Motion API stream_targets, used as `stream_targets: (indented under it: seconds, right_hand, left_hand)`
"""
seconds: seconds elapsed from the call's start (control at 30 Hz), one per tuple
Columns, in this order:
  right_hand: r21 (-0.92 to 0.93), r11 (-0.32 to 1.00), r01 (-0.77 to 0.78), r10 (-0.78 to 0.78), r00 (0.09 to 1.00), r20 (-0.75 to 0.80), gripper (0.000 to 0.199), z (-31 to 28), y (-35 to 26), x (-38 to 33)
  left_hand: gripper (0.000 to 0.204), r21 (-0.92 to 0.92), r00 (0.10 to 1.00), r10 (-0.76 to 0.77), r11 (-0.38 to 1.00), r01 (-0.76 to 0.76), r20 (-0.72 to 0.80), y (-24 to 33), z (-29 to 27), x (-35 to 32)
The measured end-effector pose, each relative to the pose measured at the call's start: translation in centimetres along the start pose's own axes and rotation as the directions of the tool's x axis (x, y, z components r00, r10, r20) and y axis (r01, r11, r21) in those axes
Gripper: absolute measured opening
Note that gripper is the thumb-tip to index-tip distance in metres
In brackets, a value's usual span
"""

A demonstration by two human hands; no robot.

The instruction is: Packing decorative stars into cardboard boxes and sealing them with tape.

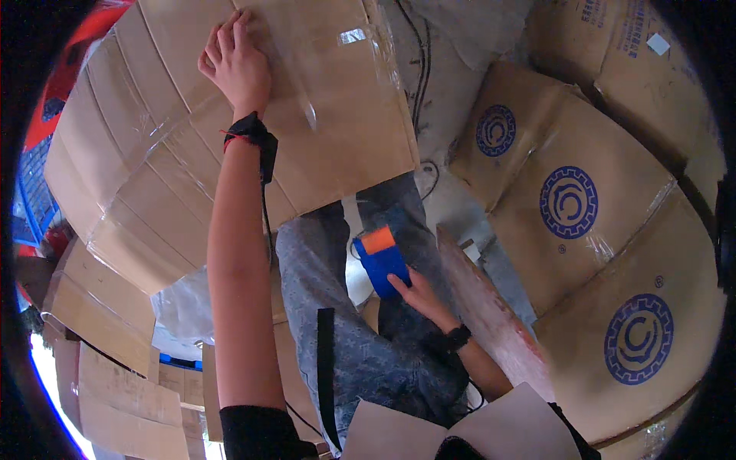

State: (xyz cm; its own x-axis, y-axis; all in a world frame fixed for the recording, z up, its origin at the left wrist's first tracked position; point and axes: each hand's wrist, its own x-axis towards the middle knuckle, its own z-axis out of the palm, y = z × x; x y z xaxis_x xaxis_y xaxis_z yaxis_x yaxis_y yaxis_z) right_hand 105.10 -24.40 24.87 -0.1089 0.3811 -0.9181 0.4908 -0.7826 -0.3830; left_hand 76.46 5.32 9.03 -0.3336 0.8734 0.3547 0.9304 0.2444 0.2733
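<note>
A large sheet of folded brown cardboard, with clear tape across it, lies ahead of me and to the left. My left hand rests on its upper part, fingers slightly bent and holding nothing. Down between my legs, my right hand grips a blue tool with an orange end. It looks like a tape dispenser, though its exact kind is hard to make out. My right thumb lies on the blue side; the other fingers are hidden behind it.
Several brown cartons with round blue marks are stacked at the right. A worn pinkish-white board stands beside my right leg. More cardboard lies at the lower left, near a blue crate. Dark cables run along the floor ahead.
</note>
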Motion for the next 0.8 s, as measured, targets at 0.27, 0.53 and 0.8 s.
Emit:
stream_targets:
  seconds: [0.27, 0.53, 0.8]
  right_hand:
    - [-0.097, 0.988, -0.118, 0.110, 0.990, -0.086, 0.053, 1.0, 0.2, 4.3]
    - [-0.082, 0.982, -0.172, 0.164, 0.982, -0.092, 0.057, 1.6, -1.9, 6.7]
    - [-0.107, 0.979, -0.176, 0.144, 0.956, -0.255, 0.049, 3.2, -3.9, 9.4]
  left_hand:
    - [0.042, 0.019, 0.996, 0.031, 0.999, -0.033, 0.083, -0.5, 0.1, -0.1]
    - [0.032, 0.064, 1.000, -0.007, 0.998, 0.006, 0.004, -0.3, 0.1, -0.1]
    - [0.041, 0.027, 0.999, -0.041, 0.999, 0.040, 0.033, 0.0, -0.9, 0.7]
